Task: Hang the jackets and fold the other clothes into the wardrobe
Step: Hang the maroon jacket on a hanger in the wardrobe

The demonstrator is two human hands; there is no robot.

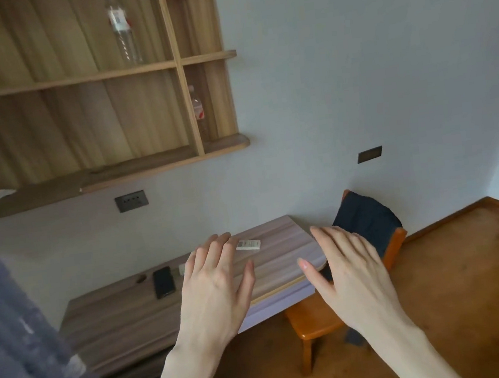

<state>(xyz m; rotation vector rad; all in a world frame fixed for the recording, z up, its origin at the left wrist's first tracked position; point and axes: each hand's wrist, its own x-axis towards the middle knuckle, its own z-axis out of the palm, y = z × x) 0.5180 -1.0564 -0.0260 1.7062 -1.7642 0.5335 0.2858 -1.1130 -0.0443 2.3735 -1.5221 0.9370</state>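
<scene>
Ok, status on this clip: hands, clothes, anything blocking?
Left hand and right hand open, empty, raised. Dark garment draped on the chair back, untouched. Desk corner between hands and chair.

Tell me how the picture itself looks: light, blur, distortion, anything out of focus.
Head view: soft, dim daylight, no harsh shadows or glare. Wide-angle bending tilts the wooden shelf and desk. The grey fabric at the left edge is close and out of focus. The upper water bottle is smeared. Both hands, left hand and right hand, are fairly sharp.
</scene>
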